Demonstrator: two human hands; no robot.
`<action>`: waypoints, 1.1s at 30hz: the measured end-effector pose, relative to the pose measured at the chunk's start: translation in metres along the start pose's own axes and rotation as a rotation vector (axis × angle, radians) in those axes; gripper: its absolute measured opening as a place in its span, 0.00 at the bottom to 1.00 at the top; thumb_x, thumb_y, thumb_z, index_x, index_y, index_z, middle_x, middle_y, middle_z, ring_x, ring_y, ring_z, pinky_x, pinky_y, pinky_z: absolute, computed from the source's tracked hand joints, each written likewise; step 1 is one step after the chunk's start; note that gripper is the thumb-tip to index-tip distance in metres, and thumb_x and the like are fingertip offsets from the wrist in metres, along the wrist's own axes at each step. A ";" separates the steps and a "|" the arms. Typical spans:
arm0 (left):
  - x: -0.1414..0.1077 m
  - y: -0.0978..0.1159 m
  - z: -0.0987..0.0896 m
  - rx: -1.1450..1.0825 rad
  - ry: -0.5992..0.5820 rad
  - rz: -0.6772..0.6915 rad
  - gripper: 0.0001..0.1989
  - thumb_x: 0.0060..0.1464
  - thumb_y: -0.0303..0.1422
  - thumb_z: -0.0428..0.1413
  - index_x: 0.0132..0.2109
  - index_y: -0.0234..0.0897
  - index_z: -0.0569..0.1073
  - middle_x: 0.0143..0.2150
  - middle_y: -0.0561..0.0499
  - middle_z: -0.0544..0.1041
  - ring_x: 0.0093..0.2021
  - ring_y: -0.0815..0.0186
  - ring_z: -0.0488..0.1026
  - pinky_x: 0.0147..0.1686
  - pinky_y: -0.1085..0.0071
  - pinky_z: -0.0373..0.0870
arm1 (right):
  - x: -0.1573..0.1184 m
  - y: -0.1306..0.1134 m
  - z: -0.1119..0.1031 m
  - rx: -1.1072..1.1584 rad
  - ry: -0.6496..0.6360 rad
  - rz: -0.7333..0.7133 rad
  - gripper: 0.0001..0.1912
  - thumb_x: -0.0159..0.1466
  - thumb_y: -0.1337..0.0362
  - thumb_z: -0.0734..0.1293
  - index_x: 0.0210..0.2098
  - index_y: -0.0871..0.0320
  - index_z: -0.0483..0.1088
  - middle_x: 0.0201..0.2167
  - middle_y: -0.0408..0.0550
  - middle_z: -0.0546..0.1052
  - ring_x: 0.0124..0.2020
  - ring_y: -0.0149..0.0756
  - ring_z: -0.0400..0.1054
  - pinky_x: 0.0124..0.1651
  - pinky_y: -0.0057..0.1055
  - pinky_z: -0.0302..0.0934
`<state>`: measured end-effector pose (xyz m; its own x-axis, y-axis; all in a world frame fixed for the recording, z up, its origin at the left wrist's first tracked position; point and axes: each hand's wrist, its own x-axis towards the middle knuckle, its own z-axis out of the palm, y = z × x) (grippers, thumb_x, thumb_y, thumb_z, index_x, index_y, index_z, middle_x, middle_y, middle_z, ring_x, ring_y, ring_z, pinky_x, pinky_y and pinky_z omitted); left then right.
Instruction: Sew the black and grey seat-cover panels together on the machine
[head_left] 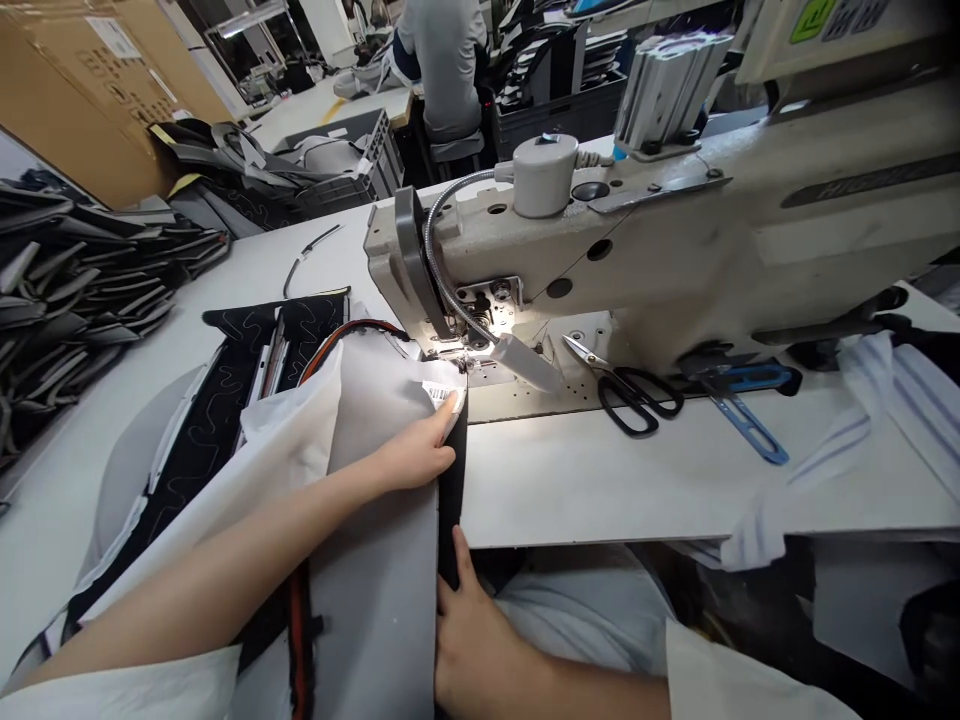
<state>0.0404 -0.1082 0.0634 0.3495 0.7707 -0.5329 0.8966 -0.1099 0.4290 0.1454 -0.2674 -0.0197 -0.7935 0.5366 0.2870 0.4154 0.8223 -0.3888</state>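
Observation:
A grey fabric panel [379, 560] with a black edge strip [451, 490] lies under the head of a sewing machine [480, 230]. My left hand [412, 452] grips the panel near the needle area, its index fingertip on a small white barcode label [439, 393]. Lower down, my right hand [480, 640] holds the panel's edge at the black strip, with one finger stretched up along it and the others partly hidden by the fabric. Red-orange trim [300, 640] runs along another part of the piece. Black quilted fabric [217, 420] spreads out to the left.
Black-handled scissors [634, 395] and a blue thread snipper [750, 410] lie right of the needle. Striped cloth [832, 430] hangs over the table's front edge. Stacked dark pieces [82, 300] stand at the left. A person [444, 70] sits beyond the machine, near a grey crate [382, 150].

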 end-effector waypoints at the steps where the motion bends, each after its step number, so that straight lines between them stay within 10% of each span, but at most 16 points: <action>1: 0.001 0.002 0.001 0.005 0.009 0.001 0.42 0.47 0.26 0.44 0.68 0.34 0.35 0.32 0.49 0.74 0.32 0.61 0.72 0.30 0.70 0.65 | -0.001 -0.001 -0.002 0.006 -0.009 0.008 0.14 0.60 0.68 0.61 0.43 0.53 0.74 0.46 0.50 0.74 0.59 0.52 0.50 0.58 0.72 0.34; 12: 0.016 0.007 -0.003 -0.060 -0.013 -0.050 0.45 0.45 0.27 0.47 0.68 0.30 0.36 0.50 0.42 0.73 0.43 0.58 0.72 0.39 0.69 0.68 | -0.011 0.005 0.001 -0.032 0.174 0.015 0.11 0.60 0.66 0.61 0.37 0.54 0.76 0.43 0.52 0.75 0.61 0.53 0.47 0.59 0.68 0.16; 20: 0.038 0.019 -0.001 -0.008 0.129 -0.003 0.39 0.48 0.26 0.44 0.67 0.33 0.41 0.52 0.42 0.72 0.47 0.57 0.71 0.44 0.67 0.66 | -0.015 0.036 -0.017 -0.077 0.131 0.009 0.10 0.58 0.73 0.63 0.27 0.57 0.75 0.33 0.50 0.76 0.53 0.48 0.58 0.62 0.65 0.28; 27: -0.002 0.016 0.018 0.080 -0.052 -0.133 0.44 0.49 0.28 0.47 0.67 0.31 0.30 0.35 0.43 0.76 0.29 0.59 0.73 0.28 0.69 0.65 | -0.017 0.032 -0.008 -0.084 0.214 -0.001 0.08 0.58 0.71 0.64 0.32 0.57 0.76 0.44 0.50 0.74 0.59 0.53 0.53 0.63 0.62 0.26; 33: -0.005 0.012 0.018 -0.134 -0.010 -0.086 0.39 0.48 0.26 0.44 0.68 0.30 0.40 0.52 0.41 0.72 0.47 0.60 0.71 0.44 0.69 0.67 | -0.016 0.023 -0.006 -0.059 0.142 -0.031 0.10 0.60 0.67 0.63 0.35 0.53 0.76 0.43 0.49 0.76 0.57 0.52 0.54 0.60 0.65 0.13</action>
<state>0.0548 -0.1245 0.0582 0.2762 0.7670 -0.5792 0.8793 0.0415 0.4744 0.1700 -0.2558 -0.0284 -0.7374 0.5288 0.4203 0.4208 0.8463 -0.3266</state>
